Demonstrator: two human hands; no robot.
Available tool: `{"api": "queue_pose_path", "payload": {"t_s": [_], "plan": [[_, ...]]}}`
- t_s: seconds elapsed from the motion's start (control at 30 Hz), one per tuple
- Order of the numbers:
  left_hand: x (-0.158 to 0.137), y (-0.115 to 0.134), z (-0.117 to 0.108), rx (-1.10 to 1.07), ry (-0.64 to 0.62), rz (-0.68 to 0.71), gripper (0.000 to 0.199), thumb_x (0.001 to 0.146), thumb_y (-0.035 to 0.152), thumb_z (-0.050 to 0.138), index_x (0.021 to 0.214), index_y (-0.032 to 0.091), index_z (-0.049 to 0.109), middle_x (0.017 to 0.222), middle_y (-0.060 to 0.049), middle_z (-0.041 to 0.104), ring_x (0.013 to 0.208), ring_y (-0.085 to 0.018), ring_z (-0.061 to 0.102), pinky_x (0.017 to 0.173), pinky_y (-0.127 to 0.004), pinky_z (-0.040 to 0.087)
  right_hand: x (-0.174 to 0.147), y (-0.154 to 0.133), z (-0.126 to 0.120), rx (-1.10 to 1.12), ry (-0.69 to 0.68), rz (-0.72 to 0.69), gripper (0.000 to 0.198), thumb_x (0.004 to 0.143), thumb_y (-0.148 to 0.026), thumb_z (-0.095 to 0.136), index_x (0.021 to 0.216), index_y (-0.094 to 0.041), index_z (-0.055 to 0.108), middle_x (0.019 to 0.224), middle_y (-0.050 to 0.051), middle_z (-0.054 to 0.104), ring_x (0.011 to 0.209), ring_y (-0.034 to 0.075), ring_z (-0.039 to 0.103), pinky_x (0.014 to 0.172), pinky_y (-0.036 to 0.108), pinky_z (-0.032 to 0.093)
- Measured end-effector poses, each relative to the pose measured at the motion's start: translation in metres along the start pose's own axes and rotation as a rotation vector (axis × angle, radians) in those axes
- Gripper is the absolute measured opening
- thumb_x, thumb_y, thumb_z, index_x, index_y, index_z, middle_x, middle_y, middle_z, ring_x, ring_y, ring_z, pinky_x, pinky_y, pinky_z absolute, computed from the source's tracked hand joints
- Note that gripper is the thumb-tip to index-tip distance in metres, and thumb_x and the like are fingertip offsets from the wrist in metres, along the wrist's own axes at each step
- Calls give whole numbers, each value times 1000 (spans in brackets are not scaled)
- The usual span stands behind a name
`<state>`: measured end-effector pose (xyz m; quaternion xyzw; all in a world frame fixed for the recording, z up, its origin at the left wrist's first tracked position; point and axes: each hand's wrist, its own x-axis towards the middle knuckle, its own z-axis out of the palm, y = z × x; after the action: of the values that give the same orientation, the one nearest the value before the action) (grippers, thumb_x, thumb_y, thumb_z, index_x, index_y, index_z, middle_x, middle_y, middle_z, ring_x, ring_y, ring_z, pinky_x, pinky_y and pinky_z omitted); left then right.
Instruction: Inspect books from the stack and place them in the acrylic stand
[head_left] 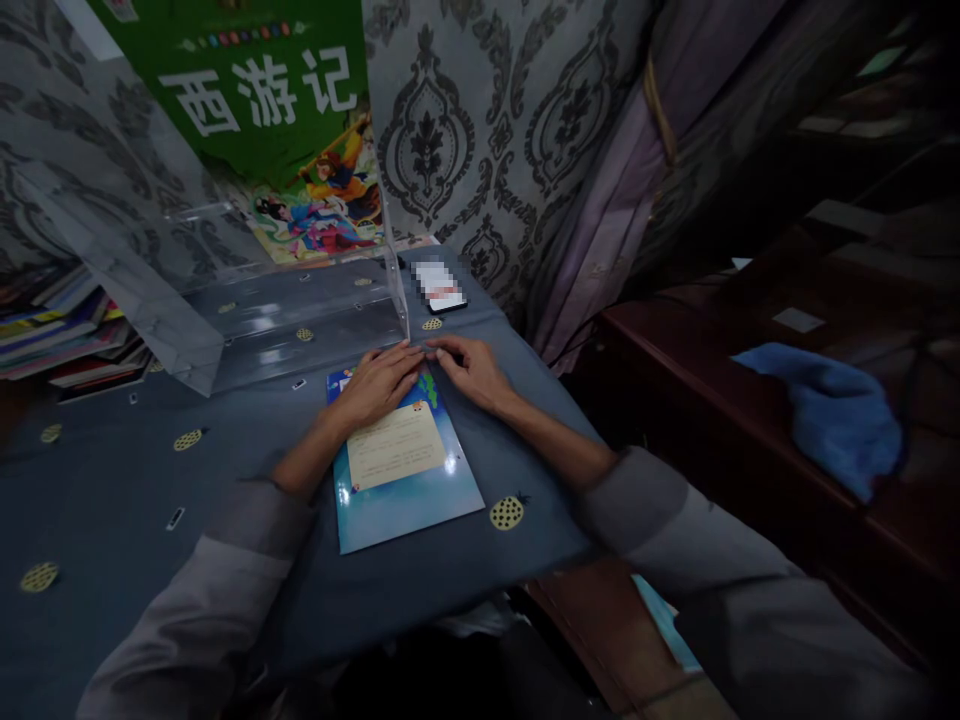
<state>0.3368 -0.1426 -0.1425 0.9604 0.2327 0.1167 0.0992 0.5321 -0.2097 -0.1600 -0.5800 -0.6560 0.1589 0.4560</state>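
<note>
A thin blue booklet (409, 510) with a cream text panel lies on the cloth-covered table in front of me. My left hand (384, 385) rests flat across its upper part, fingers stretched toward the top right corner. By that same corner is my right hand (474, 372), its fingers bent loosely and the thumb apart from them. Its fingertips come close to those of my left hand; whether they touch the booklet's edge I cannot tell. Just beyond the hands, a clear acrylic stand (397, 290) holds a green picture book (262, 170) upright.
Behind my right hand lies a phone (446, 300) with a lit, blurred screen. Books are stacked (71, 330) at the far left. A blue cloth (840, 410) lies on dark red furniture (697, 390) to the right. A curtain (607, 210) hangs by the patterned wall.
</note>
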Motion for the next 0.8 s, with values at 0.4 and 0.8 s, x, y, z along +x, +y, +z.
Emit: {"api": "queue_pose_path", "payload": {"t_s": [0.4,0.8], "plan": [[-1,2,-2,-12,-13,17,44,104,32,35,145,21,49,154,-8,48,149,-23,34,115,-50,30,-23,-8,-9,-118,-137,-173,30,93,-20,52,115,-20,73,113,7,77,101,23,68,93,39,53],[-11,8,-6,-17,-8,127,44,103,34,37,142,21,54,149,-10,53,146,-26,39,114,-55,30,-43,-15,-14,-88,-144,-209,29,92,-20,52,113,-20,73,109,6,77,100,23,69,93,40,52]]}}
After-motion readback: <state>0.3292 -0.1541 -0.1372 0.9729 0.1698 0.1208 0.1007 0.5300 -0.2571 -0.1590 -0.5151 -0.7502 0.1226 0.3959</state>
